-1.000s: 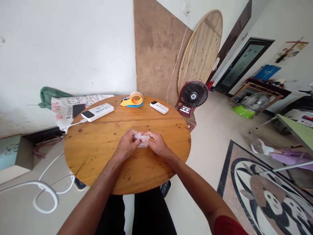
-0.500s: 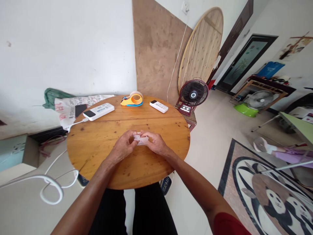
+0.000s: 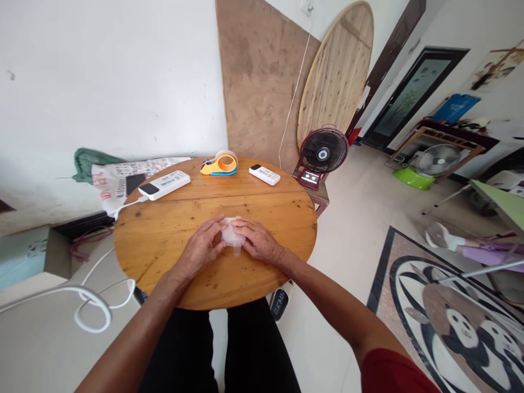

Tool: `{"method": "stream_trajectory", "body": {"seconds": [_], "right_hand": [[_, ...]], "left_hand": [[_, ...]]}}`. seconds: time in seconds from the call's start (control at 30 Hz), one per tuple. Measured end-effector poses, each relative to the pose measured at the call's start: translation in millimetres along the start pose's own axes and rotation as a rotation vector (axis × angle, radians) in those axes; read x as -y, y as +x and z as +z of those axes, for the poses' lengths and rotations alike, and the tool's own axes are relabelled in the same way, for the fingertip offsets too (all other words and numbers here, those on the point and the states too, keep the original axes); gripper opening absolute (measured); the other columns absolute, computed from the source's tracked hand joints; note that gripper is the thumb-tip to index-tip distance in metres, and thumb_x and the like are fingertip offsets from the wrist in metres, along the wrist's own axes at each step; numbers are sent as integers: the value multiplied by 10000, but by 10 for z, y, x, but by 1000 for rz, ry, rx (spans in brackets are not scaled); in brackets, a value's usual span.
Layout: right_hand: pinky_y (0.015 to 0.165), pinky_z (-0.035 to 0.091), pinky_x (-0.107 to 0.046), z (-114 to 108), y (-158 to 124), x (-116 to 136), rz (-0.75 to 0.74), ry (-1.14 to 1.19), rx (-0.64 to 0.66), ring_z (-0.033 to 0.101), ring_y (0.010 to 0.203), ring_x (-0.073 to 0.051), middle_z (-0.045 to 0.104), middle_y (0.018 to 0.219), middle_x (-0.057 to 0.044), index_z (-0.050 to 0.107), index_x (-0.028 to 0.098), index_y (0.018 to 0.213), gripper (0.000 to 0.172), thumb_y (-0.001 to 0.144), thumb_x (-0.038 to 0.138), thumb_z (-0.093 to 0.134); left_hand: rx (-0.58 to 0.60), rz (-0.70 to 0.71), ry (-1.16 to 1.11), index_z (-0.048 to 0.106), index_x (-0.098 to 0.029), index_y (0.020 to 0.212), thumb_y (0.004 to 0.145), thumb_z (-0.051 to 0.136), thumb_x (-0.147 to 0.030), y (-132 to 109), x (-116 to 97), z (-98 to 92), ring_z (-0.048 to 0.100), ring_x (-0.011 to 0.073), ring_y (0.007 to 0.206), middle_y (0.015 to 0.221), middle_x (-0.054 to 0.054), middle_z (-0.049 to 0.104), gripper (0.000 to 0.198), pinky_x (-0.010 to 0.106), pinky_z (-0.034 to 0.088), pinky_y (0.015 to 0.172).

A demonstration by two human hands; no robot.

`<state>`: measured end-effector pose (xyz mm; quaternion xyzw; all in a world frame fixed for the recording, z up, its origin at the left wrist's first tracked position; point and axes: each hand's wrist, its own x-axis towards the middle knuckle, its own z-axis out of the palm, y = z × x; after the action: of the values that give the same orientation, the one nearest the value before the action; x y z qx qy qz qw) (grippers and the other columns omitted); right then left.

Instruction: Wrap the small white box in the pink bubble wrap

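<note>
A small whitish, translucent packet (image 3: 233,233) lies between my hands near the middle of the round wooden table (image 3: 164,262). A narrow clear strip sticks out from its near side. My left hand (image 3: 201,244) grips the packet's left edge, fingers bent and thumb low. From the right, my right hand (image 3: 261,240) holds it too, with its fingers over the top and right edge. Whatever is inside the packet cannot be made out. Beyond the hands, an orange and blue tape dispenser (image 3: 221,164) with a roll of tape stands at the table's far side.
A white power bank (image 3: 166,185) with a cable lies at the far left of the table, a smaller white device (image 3: 265,174) at the far right. Past the right edge, a dark red fan (image 3: 323,155) stands on a stool. A white cable (image 3: 92,297) loops at the left.
The packet has turned to show a broader face, and the clear strip now hangs toward me. My fingers have shifted from a close pinch to spread along its sides.
</note>
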<state>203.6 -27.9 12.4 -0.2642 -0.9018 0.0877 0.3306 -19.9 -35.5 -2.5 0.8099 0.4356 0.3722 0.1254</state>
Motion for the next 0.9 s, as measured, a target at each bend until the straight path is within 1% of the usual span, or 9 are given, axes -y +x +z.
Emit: {"method": "stream_trajectory", "body": {"seconds": [0.1,0.2,0.3,0.43,0.6,0.7,0.77,0.83,0.9], "right_hand": [[1105,393,-421,14,4,-17,2,2,4,423,1378,-203,576,1356,-121,574,187,1206,406,826,77,482],[1116,391,-410,27,8,-34,-4,23,-6,426,1375,-194,581,1348,-123,579,183,1191,380,839,78,480],[1134,381,-403,35,10,-46,5,42,-11,415,1382,-180,575,1355,-108,572,199,1199,392,845,66,469],[1139,377,-402,56,6,-62,4,62,-27,412,1383,-179,574,1353,-116,570,192,1201,400,843,54,459],[1131,375,-398,60,21,-51,26,123,-45,438,1365,-185,596,1323,-140,579,167,1187,382,845,58,448],[1096,397,-404,-25,80,-20,125,229,-43,507,1301,-196,621,1292,-123,590,179,1165,340,859,104,463],[1016,452,-384,-109,141,-17,257,351,-31,596,1170,-205,664,1201,-104,613,168,1106,268,865,162,496],[890,503,-340,-176,205,-43,409,538,26,648,997,-194,697,1060,-72,626,154,1035,215,862,261,558],[822,513,-306,-190,259,-98,513,768,102,649,920,-180,697,997,-52,619,141,1033,306,807,343,657]], "left_hand": [[38,40,61,562,-187,1169,758,578,-203,57,19,5,503,284,1289,1423,142,506,412,458,441,1051],[61,21,26,513,-200,1199,744,554,-173,101,56,47,507,269,1287,1413,126,519,458,442,434,1057],[66,-25,-61,485,-213,1188,746,529,-165,116,72,106,557,244,1223,1365,109,555,447,421,450,1031],[22,-56,-214,488,-220,1103,745,545,-187,124,61,164,587,221,1153,1275,89,598,365,394,470,985],[-1,-142,-424,511,-209,985,739,621,-269,161,-27,151,605,209,1070,1136,76,633,276,364,487,926],[15,-245,-566,528,-201,894,720,667,-335,199,-135,79,627,187,924,971,39,653,260,329,503,842],[49,-367,-663,546,-192,867,697,700,-390,240,-195,22,629,171,791,850,15,657,303,297,505,728],[92,-515,-710,588,-175,878,668,723,-462,298,-223,-25,618,167,687,776,15,665,381,278,486,620],[110,-644,-705,621,-162,864,655,715,-521,366,-217,-48,596,167,589,691,15,662,427,269,453,534]]}}
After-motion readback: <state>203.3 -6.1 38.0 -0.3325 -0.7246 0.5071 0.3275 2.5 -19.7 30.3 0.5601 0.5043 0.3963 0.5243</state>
